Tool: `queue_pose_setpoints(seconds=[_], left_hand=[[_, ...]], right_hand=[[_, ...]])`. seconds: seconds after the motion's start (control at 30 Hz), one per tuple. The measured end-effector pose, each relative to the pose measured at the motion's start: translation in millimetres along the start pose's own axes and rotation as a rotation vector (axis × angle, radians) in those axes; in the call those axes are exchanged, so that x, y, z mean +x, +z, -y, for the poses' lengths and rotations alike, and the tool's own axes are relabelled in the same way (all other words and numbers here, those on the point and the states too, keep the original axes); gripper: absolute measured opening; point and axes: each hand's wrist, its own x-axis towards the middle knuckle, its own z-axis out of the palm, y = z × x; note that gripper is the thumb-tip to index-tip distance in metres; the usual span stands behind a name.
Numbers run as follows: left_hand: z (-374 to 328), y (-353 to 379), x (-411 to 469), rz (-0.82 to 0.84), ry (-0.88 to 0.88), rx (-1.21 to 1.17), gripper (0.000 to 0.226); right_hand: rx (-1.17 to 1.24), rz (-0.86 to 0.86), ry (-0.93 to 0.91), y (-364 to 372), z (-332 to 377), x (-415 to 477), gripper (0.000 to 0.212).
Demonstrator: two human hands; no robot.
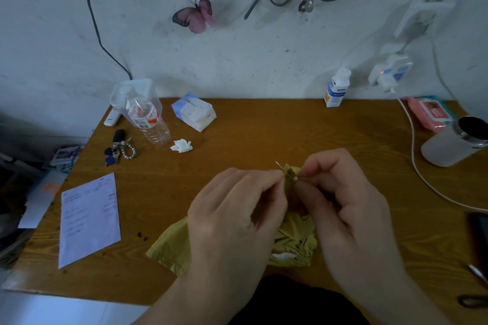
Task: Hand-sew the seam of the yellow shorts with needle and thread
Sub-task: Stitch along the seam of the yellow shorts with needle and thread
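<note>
At the table's (264, 126) near edge, the yellow shorts (295, 241) are bunched up between both hands, much of the cloth hidden behind them. A raised fold is pinched by the curled left hand (237, 219). The needle (280, 166), passed through that fold, is pinched at its rear end by the right hand (351, 214). Farther back, a crumpled tissue (181, 145), keys (118, 152) and a water bottle (149, 120) are seen on the left, and a white cable (420, 174) is trailed along the right.

Single head-worn camera looks forward and down, close over the table (264, 126).
</note>
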Motion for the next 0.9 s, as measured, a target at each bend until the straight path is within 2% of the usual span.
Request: queue_pose_setpoints(seconds=[0.03,0.1,0.13,0.23,0.4,0.5,0.67,0.73,0.83,0.9], left_hand=[[-10.4,-6.0,-0.3,-0.01,0.015,-0.09,0.021],[-20.1,-14.1,-1.9,-0.064,0.133,-0.155,0.021],[-23.3,-22.5,-5.5,-0.059,0.127,-0.162,0.018],[-26.0,-32.2,5.8,-0.03,-0.016,-0.244,0.012],[-24.7,-38.2,8.9,0.079,-0.184,-0.433,0.018],[-26.2,-41.2,10.4,0.191,-0.21,-0.532,0.019],[-27.1,-41.6,10.1,0.257,-0.259,-0.597,0.013],[-26.4,-41.7,9.2,0.296,-0.279,-0.618,0.011],[-23.5,-41.3,10.0,0.336,-0.321,-0.676,0.009],[-20.1,-40.7,11.0,0.339,-0.362,-0.726,0.016]], right_hand=[[-0.017,-0.035,0.004,0.7,-1.2,-1.5,0.017],[0.099,-0.062,0.057,2.2,4.0,1.1,0.017],[0.113,-0.047,0.067,3.0,4.7,2.0,0.015],[-0.001,0.052,0.067,-6.1,2.3,4.7,0.005],[0.004,0.057,0.134,-16.8,-6.7,14.0,0.019],[0.167,0.15,0.268,-20.5,-9.2,21.2,0.026],[0.404,0.254,0.354,-19.3,-6.0,25.0,0.012],[0.42,0.222,0.368,-17.2,-7.8,25.3,0.01],[0.5,0.084,0.437,-11.9,-11.6,23.0,0.009],[0.586,0.03,0.505,-8.7,-10.9,21.2,0.009]])
